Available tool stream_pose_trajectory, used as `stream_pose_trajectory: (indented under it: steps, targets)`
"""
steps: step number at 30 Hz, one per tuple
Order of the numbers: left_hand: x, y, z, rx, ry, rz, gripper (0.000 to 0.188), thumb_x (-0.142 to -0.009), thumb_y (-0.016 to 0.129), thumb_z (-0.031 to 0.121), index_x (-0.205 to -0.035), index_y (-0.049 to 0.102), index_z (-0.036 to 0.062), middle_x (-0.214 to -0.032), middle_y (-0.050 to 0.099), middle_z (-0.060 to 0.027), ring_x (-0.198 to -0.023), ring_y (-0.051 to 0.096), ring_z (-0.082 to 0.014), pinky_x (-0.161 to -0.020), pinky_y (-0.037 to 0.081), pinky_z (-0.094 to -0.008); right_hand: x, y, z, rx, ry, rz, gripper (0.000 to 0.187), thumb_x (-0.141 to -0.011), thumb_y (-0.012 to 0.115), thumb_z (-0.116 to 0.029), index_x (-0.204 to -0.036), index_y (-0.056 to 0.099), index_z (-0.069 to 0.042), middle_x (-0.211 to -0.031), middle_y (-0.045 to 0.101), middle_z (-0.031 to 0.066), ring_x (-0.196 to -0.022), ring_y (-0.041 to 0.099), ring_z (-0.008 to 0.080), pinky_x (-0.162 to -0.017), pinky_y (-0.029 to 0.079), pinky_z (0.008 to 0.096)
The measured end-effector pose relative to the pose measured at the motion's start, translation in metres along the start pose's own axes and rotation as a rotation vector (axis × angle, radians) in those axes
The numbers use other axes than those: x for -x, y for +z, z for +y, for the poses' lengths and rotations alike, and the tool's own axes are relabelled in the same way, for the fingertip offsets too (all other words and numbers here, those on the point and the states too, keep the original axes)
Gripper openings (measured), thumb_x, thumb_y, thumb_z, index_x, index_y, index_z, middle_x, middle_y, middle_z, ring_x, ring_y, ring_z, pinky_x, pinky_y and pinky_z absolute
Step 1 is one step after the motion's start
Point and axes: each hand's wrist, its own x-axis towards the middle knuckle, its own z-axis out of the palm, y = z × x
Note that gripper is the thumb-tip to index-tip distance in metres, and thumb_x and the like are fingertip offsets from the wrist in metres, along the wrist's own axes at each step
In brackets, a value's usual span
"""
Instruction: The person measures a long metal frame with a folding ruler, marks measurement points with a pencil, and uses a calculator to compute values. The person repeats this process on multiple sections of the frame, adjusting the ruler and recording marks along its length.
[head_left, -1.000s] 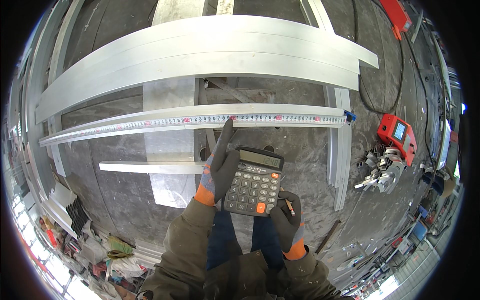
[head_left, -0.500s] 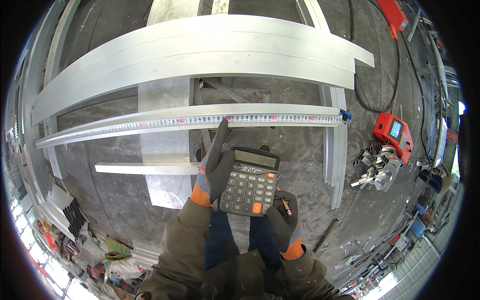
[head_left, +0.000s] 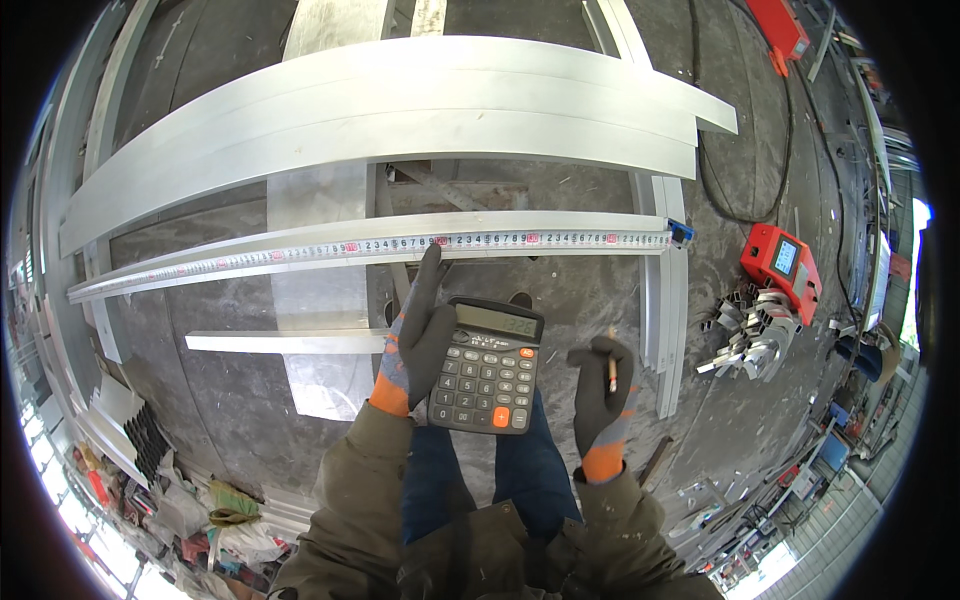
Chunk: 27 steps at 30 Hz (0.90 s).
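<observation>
My gloved left hand (head_left: pixel 421 340) grips a dark calculator (head_left: pixel 485 368) by its left side, its display facing up. The index finger stretches forward and its tip meets the tape measure (head_left: pixel 480 240). That tape lies extended along a long silver metal bar (head_left: pixel 560 222), and its blue case (head_left: pixel 679 233) sits at the bar's right end. To the right of the calculator, apart from it, my gloved right hand (head_left: pixel 603 395) holds a pencil (head_left: pixel 613 374) between its curled fingers.
Wide silver metal bars (head_left: pixel 400 110) lie side by side beyond the tape. A shorter bar (head_left: pixel 280 342) rests at the left. On the right stand a red device with a screen (head_left: pixel 780 265) and a pile of metal offcuts (head_left: pixel 758 330). A black cable (head_left: pixel 745 218) curves across the floor.
My right hand has moved from the calculator's lower right edge to the right and forward, with the pencil now upright in it. The number on the display has changed.
</observation>
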Motion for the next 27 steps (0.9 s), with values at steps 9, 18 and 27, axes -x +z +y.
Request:
stream_pose_trajectory:
  steps: [9, 18, 27]
  targets:
    - [-0.003, 0.002, 0.019, 0.355, -0.248, 0.043, 0.072, -0.098, 0.043, -0.004, -0.167, 0.024, 0.0018, -0.167, 0.035, -0.0252, -0.153, 0.04, -0.0334, -0.117, 0.04, -0.0367, -0.103, 0.012, -0.027, 0.465, -0.841, -0.014, 0.03, -0.093, 0.059, 0.008, -0.12, 0.068, -0.003, -0.117, 0.073, 0.0155, -0.114, 0.065, 0.0395, -0.1, 0.053, 0.0475]
    - [-0.004, 0.005, 0.039, 0.504, -0.446, 0.117, 0.07, -0.1, 0.043, -0.003, -0.167, 0.026, 0.0043, -0.165, 0.04, -0.0222, -0.145, 0.048, -0.0291, -0.112, 0.043, -0.0332, -0.119, 0.008, 0.003, 0.486, -0.856, -0.083, 0.033, -0.09, 0.066, -0.005, -0.123, 0.068, -0.006, -0.123, 0.07, 0.0132, -0.125, 0.058, 0.0395, -0.107, 0.043, 0.0521]
    - [0.005, 0.02, 0.057, 0.542, -0.543, 0.044, 0.068, -0.101, 0.051, 0.005, -0.166, 0.031, 0.0079, -0.122, 0.072, -0.0197, -0.102, 0.069, -0.0192, -0.089, 0.054, -0.0337, -0.119, 0.007, 0.001, 0.491, -0.869, -0.096, 0.036, -0.087, 0.065, 0.003, -0.121, 0.069, -0.007, -0.125, 0.07, 0.0117, -0.124, 0.058, 0.0394, -0.107, 0.044, 0.0513]
